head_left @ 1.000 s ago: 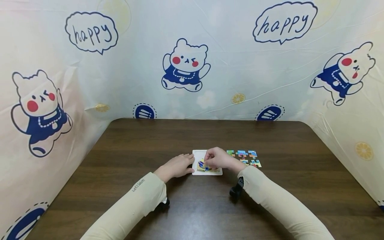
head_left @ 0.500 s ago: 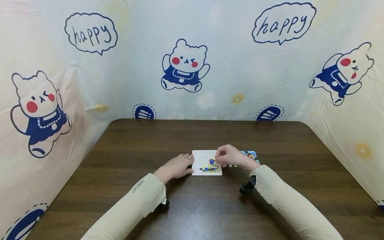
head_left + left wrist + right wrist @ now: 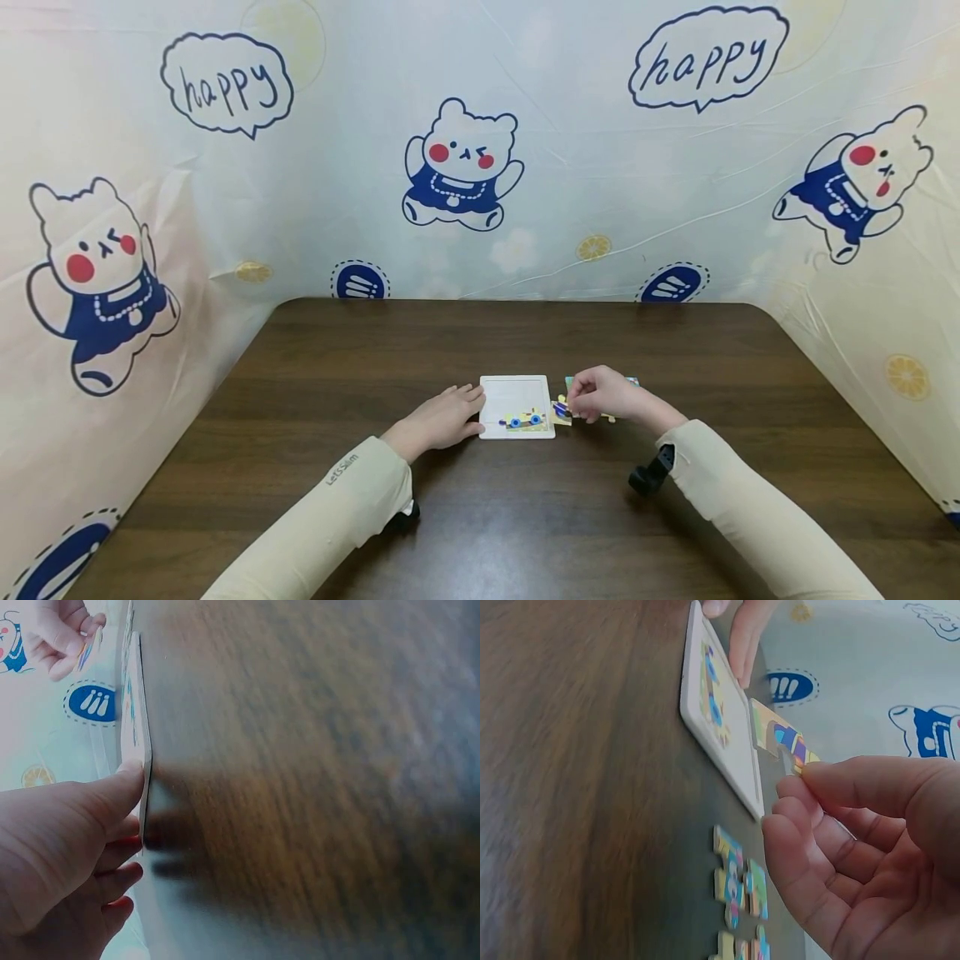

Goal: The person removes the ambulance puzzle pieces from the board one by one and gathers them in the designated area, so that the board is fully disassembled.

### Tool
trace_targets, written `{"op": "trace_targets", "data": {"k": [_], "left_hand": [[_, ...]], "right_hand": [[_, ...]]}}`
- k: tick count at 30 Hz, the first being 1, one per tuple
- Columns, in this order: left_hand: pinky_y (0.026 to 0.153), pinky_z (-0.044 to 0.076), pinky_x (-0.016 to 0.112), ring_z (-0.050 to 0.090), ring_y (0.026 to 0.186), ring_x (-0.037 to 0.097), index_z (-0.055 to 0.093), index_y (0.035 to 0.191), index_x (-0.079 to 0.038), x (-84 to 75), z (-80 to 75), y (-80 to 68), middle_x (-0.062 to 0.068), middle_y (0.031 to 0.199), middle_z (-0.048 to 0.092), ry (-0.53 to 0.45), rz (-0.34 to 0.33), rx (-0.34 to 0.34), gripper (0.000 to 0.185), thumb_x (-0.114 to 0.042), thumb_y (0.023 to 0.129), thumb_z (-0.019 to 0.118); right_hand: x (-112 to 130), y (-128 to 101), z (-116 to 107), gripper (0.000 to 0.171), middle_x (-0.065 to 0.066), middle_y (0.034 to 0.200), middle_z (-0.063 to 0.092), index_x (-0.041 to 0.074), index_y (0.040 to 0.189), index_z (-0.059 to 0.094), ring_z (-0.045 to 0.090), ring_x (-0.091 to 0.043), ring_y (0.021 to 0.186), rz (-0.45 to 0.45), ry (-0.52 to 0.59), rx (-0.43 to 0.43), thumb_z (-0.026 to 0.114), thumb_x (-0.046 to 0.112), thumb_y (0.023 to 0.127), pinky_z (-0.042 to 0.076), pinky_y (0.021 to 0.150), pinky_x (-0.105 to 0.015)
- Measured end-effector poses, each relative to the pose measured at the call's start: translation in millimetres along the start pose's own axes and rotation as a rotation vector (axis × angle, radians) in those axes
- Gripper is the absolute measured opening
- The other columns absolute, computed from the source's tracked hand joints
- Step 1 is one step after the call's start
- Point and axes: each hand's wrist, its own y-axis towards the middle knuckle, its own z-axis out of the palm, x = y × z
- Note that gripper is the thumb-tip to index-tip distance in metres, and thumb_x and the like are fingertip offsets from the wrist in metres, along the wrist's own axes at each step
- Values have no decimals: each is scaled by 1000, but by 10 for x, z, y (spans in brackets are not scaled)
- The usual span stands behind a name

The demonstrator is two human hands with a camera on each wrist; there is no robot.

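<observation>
my left hand point(image 3: 442, 419) lies flat on the counter point(image 3: 480, 517) at nine o'clock of the white puzzle tray point(image 3: 516, 392), straight fingers pressing its edge, i judge to keep it from sliding. a few pieces sit along the tray's near edge. at three o'clock of the tray, my right hand point(image 3: 600, 394) pinches a puzzle piece point(image 3: 784, 741) between thumb and fingertips, held just off the tray's rim. loose pieces point(image 3: 739, 889) lie on the counter under that hand, kept within easy reach.
</observation>
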Motion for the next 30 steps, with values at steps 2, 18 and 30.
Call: {"op": "trace_targets", "data": {"k": [2, 18, 30], "left_hand": [[114, 28, 46, 37, 137, 33, 47, 135, 1, 0, 1, -3, 18, 145, 42, -2, 4, -4, 50, -28, 95, 55], [113, 29, 45, 38, 137, 32, 46, 136, 1, -3, 0, -7, 18, 145, 42, -1, -2, -7, 50, -28, 96, 54], [113, 30, 46, 39, 136, 32, 48, 134, 1, -7, 5, -6, 18, 144, 43, 8, 4, -16, 49, -28, 95, 55]], "right_hand": [[-13, -41, -24, 7, -5, 72, 62, -3, 85, 63, 55, -13, 62, 11, -7, 5, 61, 4, 85, 55, 59, -30], [-201, -250, -110, 8, -3, 77, 62, -1, 85, 64, 56, -13, 64, 51, -24, 69, 59, 6, 87, 55, 60, -29], [-268, -259, -96, 9, -2, 71, 61, -2, 80, 65, 55, -11, 61, 52, -56, 93, 60, 4, 84, 55, 57, -27]]}}
